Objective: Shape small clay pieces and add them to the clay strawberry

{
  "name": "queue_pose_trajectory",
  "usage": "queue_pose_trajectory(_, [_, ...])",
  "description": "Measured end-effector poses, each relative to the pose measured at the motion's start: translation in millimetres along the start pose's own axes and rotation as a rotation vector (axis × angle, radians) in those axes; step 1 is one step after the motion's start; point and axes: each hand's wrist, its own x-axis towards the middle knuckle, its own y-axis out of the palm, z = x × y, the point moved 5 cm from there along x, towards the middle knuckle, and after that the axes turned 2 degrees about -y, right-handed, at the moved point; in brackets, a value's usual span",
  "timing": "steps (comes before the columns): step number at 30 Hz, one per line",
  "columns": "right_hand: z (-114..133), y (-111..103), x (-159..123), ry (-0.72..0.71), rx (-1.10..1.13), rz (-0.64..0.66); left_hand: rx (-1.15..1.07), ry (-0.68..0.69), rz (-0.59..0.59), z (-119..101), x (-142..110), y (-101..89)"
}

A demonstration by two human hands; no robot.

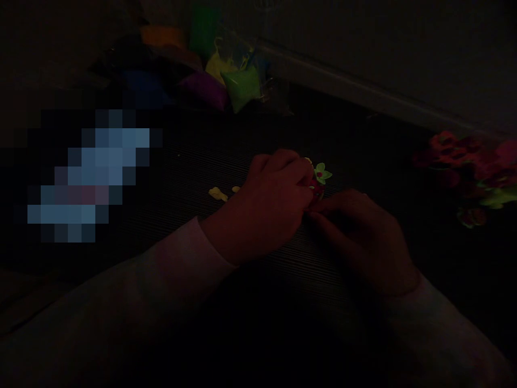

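Note:
The scene is very dark. My left hand [274, 207] lies over a small red clay-like piece [318, 188], its fingers curled round it and hiding most of it. A pale green flower with a pink centre [322, 174] sticks out beyond the fingertips. My right hand [367, 237] meets the near edge of that piece, thumb and forefinger pinched together; whatever lies between them is hidden. Left of my left hand, a yellow scrap [218, 194] rests on the dark ridged surface, with a smaller yellow bit [236, 189] partly beside the wrist.
At the back lie soft packets, among them a light green packet [242, 88], a purple packet [205, 90] and an orange packet [163, 35]. Red and green clay-like shapes [460, 156] cluster at the right. A pixelated bright patch [100, 172] covers the left. A wall ledge [331, 70] runs behind.

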Motion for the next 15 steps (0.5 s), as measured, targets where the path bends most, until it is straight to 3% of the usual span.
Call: queue_pose_trajectory(15, [1.7, 0.3, 0.7, -0.012, -0.006, -0.004, 0.009, -0.009, 0.015, 0.4, 0.7, 1.0])
